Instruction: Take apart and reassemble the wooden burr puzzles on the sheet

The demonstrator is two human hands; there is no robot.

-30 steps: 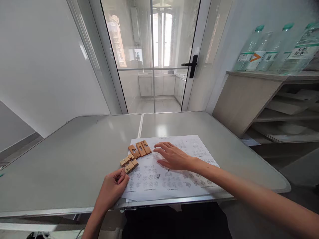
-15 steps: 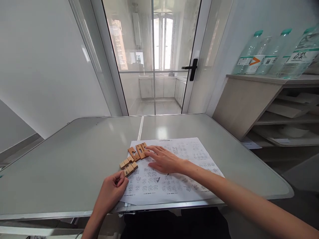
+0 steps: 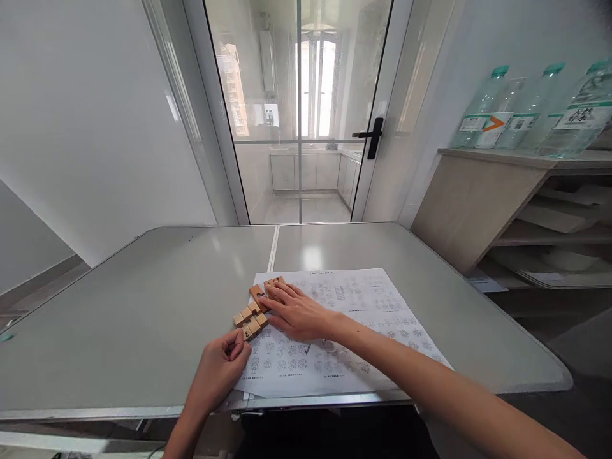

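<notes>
Several notched wooden puzzle blocks lie at the left edge of a printed paper sheet [image 3: 354, 319] on a grey table [image 3: 143, 299]. My right hand [image 3: 296, 313] lies flat over the darker blocks [image 3: 261, 294], fingers stretched out and touching them, hiding most of them. A lighter group of blocks [image 3: 249, 320] sits just in front. My left hand [image 3: 220, 370] rests near the sheet's lower left corner with its fingers curled together, thumb against forefinger; I cannot make out anything in it.
A glass door with a black handle [image 3: 371, 137] stands behind the table. A wooden shelf unit [image 3: 478, 197] at the right carries several clear water bottles [image 3: 482, 102]. A seam [image 3: 272, 248] divides the tabletop.
My right hand has slid left across the sheet and now covers the darker blocks. My left hand has stayed where it was.
</notes>
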